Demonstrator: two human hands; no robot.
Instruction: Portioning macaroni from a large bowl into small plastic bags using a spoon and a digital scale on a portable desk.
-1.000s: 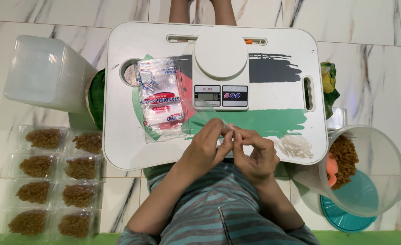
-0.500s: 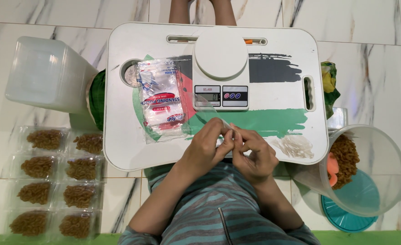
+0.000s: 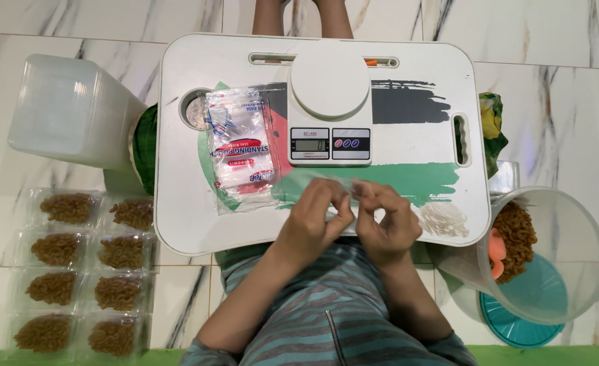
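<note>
Bright, even overhead light; soft shadows beside the lap table, glare on the pouch pack (perhaps slight blur near its left edge).

Clear pouch nearly invisible between fingers; filled packs too small to identify contents

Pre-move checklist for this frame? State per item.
1. Both hands on the clear pouch: ok, left hand and right hand pinch it at its near end.
2. Pouch mouth open: cannot tell.
3. Scale platform free: ok.
4. Scale display lit: ok.
5. Tub of brown snack in view on the right: ok.
6. Pack of spare pouches lying on the tray left of the scale: ok.
</note>
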